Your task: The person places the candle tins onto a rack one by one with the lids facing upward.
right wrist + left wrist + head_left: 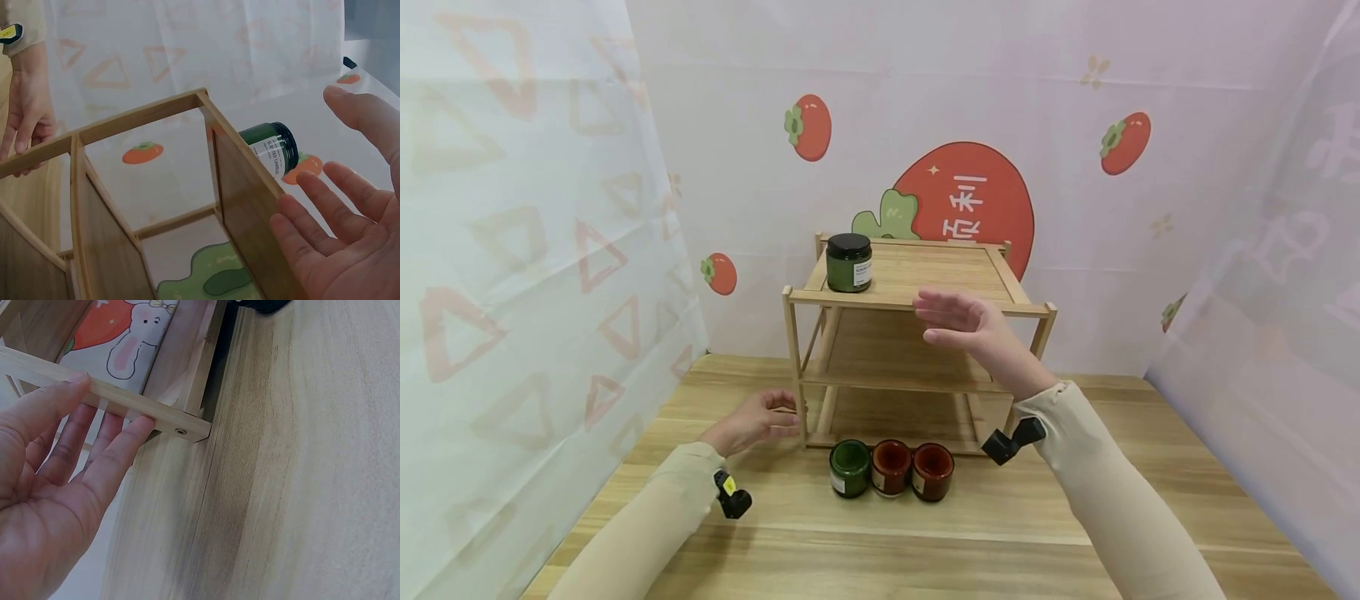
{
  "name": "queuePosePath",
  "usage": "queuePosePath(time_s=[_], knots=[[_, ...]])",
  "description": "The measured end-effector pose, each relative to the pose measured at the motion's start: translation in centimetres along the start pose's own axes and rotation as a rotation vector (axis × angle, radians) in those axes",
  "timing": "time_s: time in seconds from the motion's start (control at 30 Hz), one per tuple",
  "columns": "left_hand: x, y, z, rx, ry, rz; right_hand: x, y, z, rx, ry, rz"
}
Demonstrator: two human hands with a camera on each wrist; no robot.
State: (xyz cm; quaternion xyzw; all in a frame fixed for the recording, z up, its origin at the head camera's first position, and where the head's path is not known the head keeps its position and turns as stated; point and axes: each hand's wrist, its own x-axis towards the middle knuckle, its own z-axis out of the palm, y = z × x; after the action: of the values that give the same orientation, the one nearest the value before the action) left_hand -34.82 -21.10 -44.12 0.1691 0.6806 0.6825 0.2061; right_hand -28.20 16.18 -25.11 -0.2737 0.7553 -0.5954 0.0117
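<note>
A wooden three-tier shelf (925,308) stands on the table. My left hand (767,421) grips its front left post low down; in the left wrist view the thumb and fingers (59,450) are around the post (169,422). My right hand (962,325) is in front of the top board's front edge, fingers extended and holding nothing. On the top board, at the left, a green scented candle jar (849,265) with a black lid stands upright; its label shows in the right wrist view, beyond the right fingertips (306,178).
In front of the shelf's base, a green candle jar (850,468) and two reddish-brown jars, one in the middle (891,468) and one at the right (933,472), stand side by side on the wooden table (850,550). Printed cloth walls (737,150) enclose the table's back and sides.
</note>
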Motion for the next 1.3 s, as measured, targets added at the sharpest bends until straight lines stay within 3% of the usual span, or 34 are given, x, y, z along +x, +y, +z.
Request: queuePosePath(time_s=[0.87,1.3], knots=[[0.0,0.1,-0.1,0.019,-0.014,0.018,-3.3,5.3,-0.5,0.021,-0.040,0.062],[0.1,0.0,-0.1,0.023,-0.016,0.022,-5.1,8.9,-0.4,0.015,-0.057,0.120]])
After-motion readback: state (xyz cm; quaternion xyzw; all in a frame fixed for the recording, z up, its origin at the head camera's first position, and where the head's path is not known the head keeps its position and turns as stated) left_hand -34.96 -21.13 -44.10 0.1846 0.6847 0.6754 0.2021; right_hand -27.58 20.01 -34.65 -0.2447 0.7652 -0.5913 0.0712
